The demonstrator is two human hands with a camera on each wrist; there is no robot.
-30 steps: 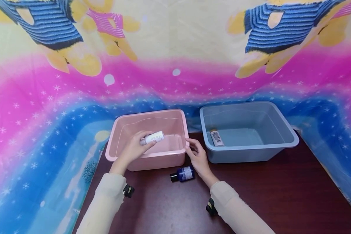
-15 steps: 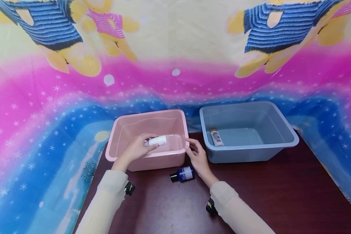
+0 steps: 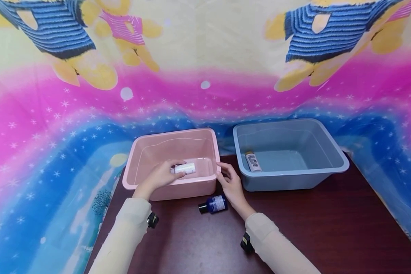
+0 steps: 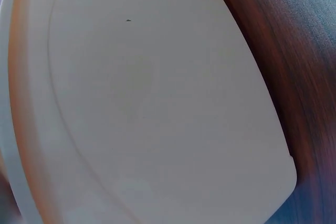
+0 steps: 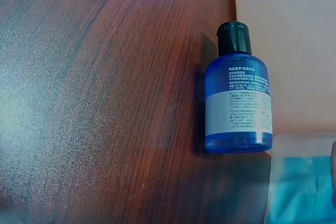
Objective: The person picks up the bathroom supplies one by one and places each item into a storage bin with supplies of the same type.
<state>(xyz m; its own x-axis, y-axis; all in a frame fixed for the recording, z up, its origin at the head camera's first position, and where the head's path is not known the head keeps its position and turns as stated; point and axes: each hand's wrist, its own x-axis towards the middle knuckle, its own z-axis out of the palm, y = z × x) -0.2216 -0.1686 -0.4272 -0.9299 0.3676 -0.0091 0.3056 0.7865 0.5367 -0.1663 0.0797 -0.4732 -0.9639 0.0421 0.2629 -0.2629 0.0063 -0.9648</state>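
My left hand [image 3: 160, 174] reaches over the front rim of the pink basin [image 3: 185, 190] and grips a small white bottle [image 3: 186, 168] low inside it. The bottle lies on its side, its left end hidden by the fingers. At the basin's right front corner, the thumb and fingers of my right hand [image 3: 232, 185] pinch the rim. Below that hand lies a blue bottle [image 3: 217, 204] with a black cap, on the table in front of the basin. Its printed white label faces up in the right wrist view. The left wrist view is filled by the basin's outer wall [image 4: 157, 87].
A blue-grey basin [image 3: 281, 180] stands to the right of the pink one. Inside it, near the left wall, lies a white bottle with a brownish cap [image 3: 253, 162]. Both stand on a dark wooden table [image 3: 205, 243], with a printed cloth [image 3: 198, 95] behind.
My left hand has lowered the white bottle deeper into the pink basin and slightly to the right. My right hand and the blue bottle have stayed put.
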